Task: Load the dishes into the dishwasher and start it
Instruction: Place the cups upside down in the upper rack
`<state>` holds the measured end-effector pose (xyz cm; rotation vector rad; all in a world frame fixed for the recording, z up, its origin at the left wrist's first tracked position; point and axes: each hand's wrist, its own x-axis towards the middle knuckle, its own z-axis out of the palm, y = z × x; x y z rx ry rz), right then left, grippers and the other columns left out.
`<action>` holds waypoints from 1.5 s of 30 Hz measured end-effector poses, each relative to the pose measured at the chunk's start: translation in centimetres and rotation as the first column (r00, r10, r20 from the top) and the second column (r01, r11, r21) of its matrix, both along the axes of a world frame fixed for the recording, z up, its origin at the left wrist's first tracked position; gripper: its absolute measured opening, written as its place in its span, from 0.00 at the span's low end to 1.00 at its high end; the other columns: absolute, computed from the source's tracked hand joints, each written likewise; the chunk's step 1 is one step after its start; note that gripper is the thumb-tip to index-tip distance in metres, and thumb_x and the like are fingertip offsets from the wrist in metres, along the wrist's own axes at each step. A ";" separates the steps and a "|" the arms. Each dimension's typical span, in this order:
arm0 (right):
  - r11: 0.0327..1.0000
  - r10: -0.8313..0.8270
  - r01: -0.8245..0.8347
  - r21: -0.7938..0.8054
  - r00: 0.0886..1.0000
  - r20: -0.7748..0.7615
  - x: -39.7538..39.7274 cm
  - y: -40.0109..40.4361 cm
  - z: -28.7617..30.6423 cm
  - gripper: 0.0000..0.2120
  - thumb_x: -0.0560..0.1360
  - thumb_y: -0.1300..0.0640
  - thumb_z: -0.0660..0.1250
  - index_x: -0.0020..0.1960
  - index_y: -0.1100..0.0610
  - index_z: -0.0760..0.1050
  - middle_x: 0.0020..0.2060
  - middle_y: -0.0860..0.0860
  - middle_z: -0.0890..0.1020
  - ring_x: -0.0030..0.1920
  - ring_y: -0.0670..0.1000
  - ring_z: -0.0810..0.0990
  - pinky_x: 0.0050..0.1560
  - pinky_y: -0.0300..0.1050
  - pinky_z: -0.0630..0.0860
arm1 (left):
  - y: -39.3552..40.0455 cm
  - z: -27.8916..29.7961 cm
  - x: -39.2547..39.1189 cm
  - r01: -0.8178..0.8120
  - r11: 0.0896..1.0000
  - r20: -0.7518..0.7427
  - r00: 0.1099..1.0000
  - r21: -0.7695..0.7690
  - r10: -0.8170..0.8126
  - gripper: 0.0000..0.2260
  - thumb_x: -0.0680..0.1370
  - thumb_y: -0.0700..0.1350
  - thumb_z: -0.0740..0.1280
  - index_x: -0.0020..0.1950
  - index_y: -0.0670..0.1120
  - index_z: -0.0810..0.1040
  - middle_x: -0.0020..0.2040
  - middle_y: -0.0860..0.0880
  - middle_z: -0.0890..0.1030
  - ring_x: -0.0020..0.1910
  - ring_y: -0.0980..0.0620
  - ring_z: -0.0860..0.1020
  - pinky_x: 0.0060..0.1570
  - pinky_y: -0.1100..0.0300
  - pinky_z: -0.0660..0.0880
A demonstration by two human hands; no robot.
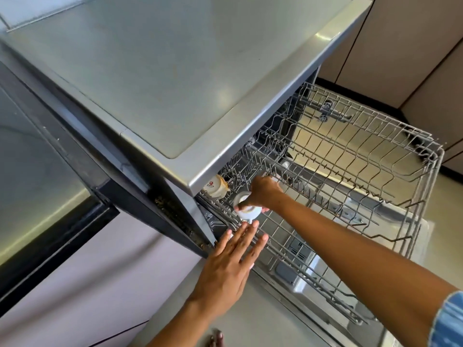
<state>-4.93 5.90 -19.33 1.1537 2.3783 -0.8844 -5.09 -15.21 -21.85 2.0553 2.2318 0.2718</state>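
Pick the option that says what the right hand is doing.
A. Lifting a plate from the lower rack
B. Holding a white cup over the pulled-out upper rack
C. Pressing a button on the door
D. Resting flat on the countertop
B: the right hand grips a white cup, tilted, over the near corner of the pulled-out upper rack.

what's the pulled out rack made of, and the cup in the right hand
Upper rack: looks like metal wire with a grey coating, thin rods in a grid, dull sheen. Cup held by the right hand: probably glazed ceramic, smooth glossy white with a thick wall.
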 end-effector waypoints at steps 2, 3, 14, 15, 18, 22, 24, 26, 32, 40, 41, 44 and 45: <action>1.000 0.000 0.000 0.019 1.000 -0.014 -0.2 -0.4 -1.3 0.31 0.64 0.45 0.75 0.59 0.62 0.71 0.48 0.54 0.77 0.46 0.51 0.77 0.48 0.42 0.78 | 0.0 0.0 0.1 -0.002 1.000 0.008 1.000 -0.006 0.002 0.28 0.79 0.45 0.57 0.78 0.48 0.52 0.78 0.45 0.52 0.77 0.47 0.51 0.69 0.48 0.57; 1.000 -0.004 0.005 0.016 1.000 -0.024 -0.3 -0.5 -1.7 0.31 0.64 0.45 0.75 0.59 0.61 0.71 0.50 0.54 0.78 0.48 0.51 0.78 0.49 0.43 0.78 | 0.1 -0.1 0.1 -0.004 1.000 0.013 1.000 -0.003 0.004 0.27 0.79 0.46 0.56 0.78 0.48 0.53 0.78 0.45 0.52 0.77 0.47 0.51 0.69 0.48 0.57; 0.997 -0.004 0.018 0.073 0.982 -0.189 0.5 -0.6 -3.1 0.23 0.70 0.48 0.72 0.62 0.54 0.75 0.55 0.51 0.81 0.46 0.46 0.76 0.42 0.34 0.70 | 0.1 -0.3 0.4 -0.032 0.999 0.044 0.999 0.015 0.031 0.24 0.81 0.48 0.52 0.78 0.48 0.55 0.78 0.45 0.53 0.77 0.47 0.51 0.70 0.49 0.56; 0.996 -0.008 0.026 0.084 0.979 -0.203 0.7 -0.7 -3.2 0.24 0.70 0.47 0.71 0.63 0.53 0.75 0.55 0.51 0.81 0.48 0.48 0.78 0.44 0.35 0.71 | 0.1 -0.3 0.3 -0.033 0.999 0.041 0.999 0.015 0.032 0.24 0.81 0.47 0.52 0.78 0.48 0.55 0.78 0.45 0.53 0.77 0.47 0.51 0.70 0.49 0.56; 0.994 -0.012 0.035 0.101 0.976 -0.218 1.3 -0.9 -3.4 0.27 0.69 0.44 0.71 0.65 0.51 0.73 0.57 0.51 0.80 0.52 0.50 0.80 0.46 0.39 0.75 | 0.1 -0.2 0.4 -0.034 0.999 0.037 0.999 0.013 0.033 0.23 0.82 0.48 0.51 0.78 0.48 0.55 0.78 0.45 0.54 0.77 0.47 0.52 0.70 0.49 0.55; 0.985 0.073 -0.044 0.168 0.982 -0.175 2.7 -0.9 -3.0 0.26 0.72 0.42 0.67 0.67 0.50 0.70 0.54 0.51 0.81 0.48 0.50 0.81 0.42 0.41 0.77 | 0.1 -0.1 0.4 -0.022 0.999 0.022 1.000 0.026 0.022 0.24 0.82 0.48 0.51 0.78 0.48 0.55 0.78 0.45 0.54 0.77 0.47 0.51 0.71 0.49 0.54; 0.974 0.090 -0.040 0.221 0.971 -0.220 4.2 -1.3 -2.0 0.21 0.74 0.46 0.66 0.65 0.51 0.72 0.54 0.50 0.82 0.47 0.49 0.82 0.46 0.45 0.80 | 0.0 0.0 0.4 -0.023 0.999 0.015 1.000 0.024 0.023 0.24 0.82 0.48 0.51 0.78 0.48 0.54 0.78 0.45 0.53 0.77 0.47 0.51 0.72 0.48 0.55; 0.960 0.097 -0.015 0.281 0.955 -0.282 6.2 -2.0 -0.7 0.13 0.76 0.53 0.66 0.60 0.54 0.76 0.52 0.50 0.83 0.46 0.49 0.83 0.46 0.47 0.81 | 0.0 0.4 0.4 -0.026 1.000 0.007 1.000 0.001 0.026 0.24 0.82 0.50 0.50 0.78 0.49 0.53 0.78 0.45 0.54 0.76 0.47 0.52 0.72 0.46 0.59; 0.894 0.201 0.041 0.446 0.853 -0.482 13.1 -6.4 4.7 0.04 0.74 0.59 0.68 0.48 0.55 0.80 0.42 0.48 0.84 0.36 0.47 0.82 0.34 0.45 0.81 | -2.1 5.2 1.7 -0.158 0.987 0.026 0.987 0.027 0.157 0.23 0.84 0.52 0.45 0.78 0.48 0.55 0.77 0.46 0.56 0.76 0.49 0.54 0.71 0.48 0.60; 0.890 0.314 0.063 0.452 0.635 -0.706 12.7 -16.9 17.8 0.05 0.75 0.51 0.64 0.46 0.49 0.79 0.40 0.45 0.82 0.36 0.49 0.82 0.29 0.46 0.78 | -14.2 21.9 2.6 -0.406 0.885 -0.042 0.904 0.226 0.426 0.21 0.83 0.51 0.45 0.71 0.46 0.65 0.71 0.44 0.69 0.71 0.49 0.64 0.69 0.55 0.56; 0.892 0.325 0.060 0.448 0.603 -0.729 11.8 -18.3 19.7 0.05 0.73 0.52 0.65 0.46 0.49 0.79 0.40 0.45 0.83 0.37 0.49 0.82 0.30 0.44 0.77 | -15.8 23.8 2.5 -0.452 0.861 -0.034 0.881 0.234 0.472 0.21 0.83 0.50 0.45 0.71 0.45 0.66 0.72 0.43 0.68 0.71 0.48 0.64 0.70 0.54 0.56; 0.896 0.389 -0.003 0.445 0.491 -0.780 9.0 -23.5 25.5 0.09 0.74 0.52 0.63 0.45 0.53 0.80 0.40 0.48 0.83 0.36 0.49 0.81 0.35 0.40 0.71 | -22.6 29.0 3.1 -0.634 0.739 -0.039 0.753 0.226 0.657 0.22 0.83 0.50 0.47 0.68 0.42 0.73 0.71 0.42 0.68 0.72 0.46 0.63 0.70 0.49 0.58; 0.901 0.405 -0.048 0.430 0.444 -0.799 7.8 -25.3 27.2 0.10 0.74 0.52 0.62 0.45 0.53 0.80 0.40 0.48 0.83 0.37 0.49 0.81 0.36 0.40 0.72 | -24.8 30.4 3.3 -0.693 0.680 -0.035 0.693 0.240 0.720 0.23 0.83 0.50 0.47 0.67 0.42 0.74 0.71 0.41 0.68 0.72 0.46 0.63 0.70 0.49 0.58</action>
